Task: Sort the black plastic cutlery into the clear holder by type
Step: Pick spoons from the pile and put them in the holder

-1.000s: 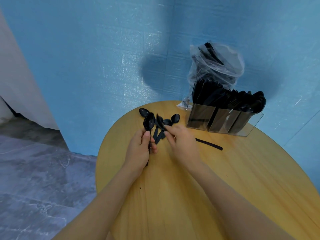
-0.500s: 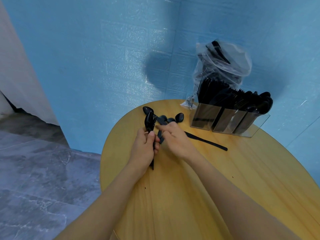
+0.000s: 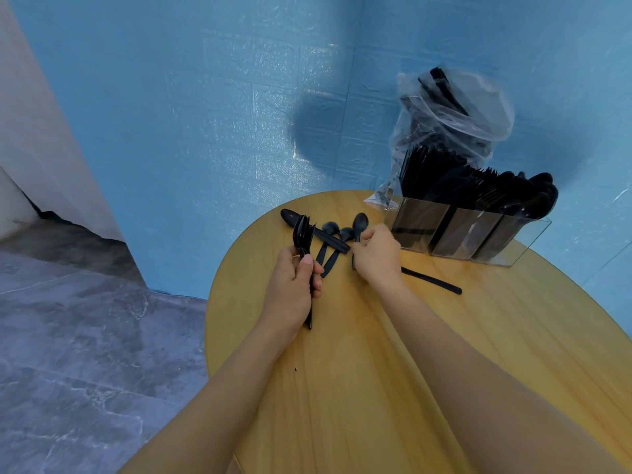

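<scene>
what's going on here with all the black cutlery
A person is sorting plastic cutlery at a round wooden table. The left hand holds a bunch of forks upright. The right hand pinches a spoon from the loose spoons on the table. The clear holder behind is already well filled; a knife lies loose beside it.

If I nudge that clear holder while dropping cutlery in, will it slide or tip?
The clear holder looks like thin acrylic standing on smooth wood, so it would probably slide under a sideways nudge. It is packed with tall cutlery that leans toward the right, so it seems top-heavy; a push high up might tip it. Pressing straight down seems safer.
</scene>
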A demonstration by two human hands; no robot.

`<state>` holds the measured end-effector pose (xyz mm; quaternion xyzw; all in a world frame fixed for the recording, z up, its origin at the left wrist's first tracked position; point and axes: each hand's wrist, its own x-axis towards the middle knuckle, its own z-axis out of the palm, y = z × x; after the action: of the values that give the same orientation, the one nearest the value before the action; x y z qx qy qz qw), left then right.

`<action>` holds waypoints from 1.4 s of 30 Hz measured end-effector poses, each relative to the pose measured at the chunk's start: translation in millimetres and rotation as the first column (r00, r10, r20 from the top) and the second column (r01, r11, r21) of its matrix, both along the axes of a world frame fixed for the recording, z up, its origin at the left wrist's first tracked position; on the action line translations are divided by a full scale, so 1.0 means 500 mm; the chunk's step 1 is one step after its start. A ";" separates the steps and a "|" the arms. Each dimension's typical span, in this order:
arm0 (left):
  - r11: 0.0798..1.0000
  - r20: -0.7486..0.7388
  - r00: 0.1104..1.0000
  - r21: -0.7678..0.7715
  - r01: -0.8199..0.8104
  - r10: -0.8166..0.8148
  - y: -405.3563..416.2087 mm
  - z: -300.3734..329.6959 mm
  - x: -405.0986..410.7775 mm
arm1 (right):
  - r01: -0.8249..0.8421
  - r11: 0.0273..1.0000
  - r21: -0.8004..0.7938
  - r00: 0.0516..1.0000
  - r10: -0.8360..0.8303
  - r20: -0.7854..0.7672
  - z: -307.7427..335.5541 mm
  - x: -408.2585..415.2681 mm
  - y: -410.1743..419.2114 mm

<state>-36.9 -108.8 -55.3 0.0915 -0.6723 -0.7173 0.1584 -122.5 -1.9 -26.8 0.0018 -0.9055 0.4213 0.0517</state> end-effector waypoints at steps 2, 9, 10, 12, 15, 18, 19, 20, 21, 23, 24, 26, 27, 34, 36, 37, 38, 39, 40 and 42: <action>1.000 -0.008 1.000 -0.003 0.001 -0.001 0.001 0.002 0.001 | -0.035 0.984 -0.173 0.999 0.031 -0.024 0.006 0.037 0.009; 0.994 0.000 1.000 0.103 0.026 -0.026 0.009 0.017 0.013 | -0.271 0.873 -0.404 0.954 0.301 0.009 -0.003 0.135 0.019; 0.993 0.009 0.999 0.114 0.035 -0.036 0.010 0.019 0.015 | -0.274 0.870 -0.411 0.952 0.305 0.011 -0.003 0.139 0.022; 0.988 0.032 0.998 0.151 0.042 -0.047 0.015 0.024 0.017 | -0.262 0.856 -0.446 0.954 0.300 0.016 -0.003 0.145 0.032; 0.962 0.075 0.995 0.270 0.038 -0.060 0.026 0.036 0.017 | -0.228 0.827 -0.514 0.964 0.267 0.003 -0.001 0.153 0.052; 0.939 0.067 0.990 0.329 0.095 -0.123 0.047 0.050 0.015 | -0.238 0.809 -0.537 0.962 0.273 -0.015 0.002 0.163 0.068; 0.948 0.073 0.988 0.301 0.107 -0.135 0.056 0.056 0.015 | -0.247 0.810 -0.532 0.960 0.281 -0.018 0.003 0.167 0.072; 0.957 0.082 0.988 0.267 0.109 -0.135 0.064 0.061 0.015 | -0.251 0.809 -0.532 0.959 0.282 -0.022 0.004 0.170 0.078; 0.964 0.087 0.988 0.245 0.106 -0.131 0.072 0.065 0.014 | -0.250 0.806 -0.537 0.960 0.280 -0.025 0.006 0.171 0.084; 0.968 0.096 0.986 0.227 0.108 -0.133 0.085 0.072 0.011 | -0.246 0.794 -0.557 0.960 0.278 -0.028 0.008 0.171 0.096; 0.968 0.104 0.985 0.225 0.111 -0.137 0.090 0.075 0.009 | -0.241 0.783 -0.573 0.960 0.278 -0.023 0.008 0.171 0.101; 0.971 0.129 0.982 0.214 0.110 -0.139 0.099 0.079 0.005 | -0.226 0.754 -0.617 0.960 0.282 -0.007 0.006 0.174 0.109; 0.972 0.141 0.980 0.205 0.112 -0.143 0.104 0.081 0.004 | -0.220 0.734 -0.642 0.959 0.284 -0.004 0.006 0.175 0.113; 0.910 0.129 0.955 0.360 0.204 -0.266 0.145 0.109 -0.001 | -0.279 0.811 -0.514 0.957 0.276 -0.085 0.026 0.166 0.146; 0.920 0.134 0.953 0.328 0.216 -0.272 0.152 0.115 -0.005 | -0.300 0.896 -0.326 0.953 0.272 -0.132 0.031 0.159 0.158; 0.926 0.139 0.951 0.304 0.223 -0.274 0.156 0.118 -0.006 | -0.309 0.928 -0.207 0.946 0.277 -0.169 0.036 0.155 0.165; 0.934 0.146 0.950 0.272 0.230 -0.277 0.158 0.121 -0.009 | -0.306 0.947 -0.100 0.937 0.280 -0.209 0.043 0.150 0.173; 0.942 0.155 0.947 0.234 0.242 -0.282 0.161 0.123 -0.013 | -0.286 0.958 -0.025 0.930 0.272 -0.247 0.052 0.144 0.182; 0.947 0.163 0.943 0.193 0.256 -0.288 0.163 0.126 -0.017 | -0.260 0.965 0.007 0.927 0.252 -0.276 0.064 0.138 0.190; 0.950 0.169 0.938 0.128 0.284 -0.303 0.170 0.133 -0.029 | -0.217 0.976 -0.030 0.929 0.197 -0.314 0.086 0.128 0.202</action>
<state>-51.5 -24.0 11.3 0.0646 -0.6530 -0.7543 -0.0191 -58.7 99.0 16.0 0.1614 -0.8670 0.4475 0.1482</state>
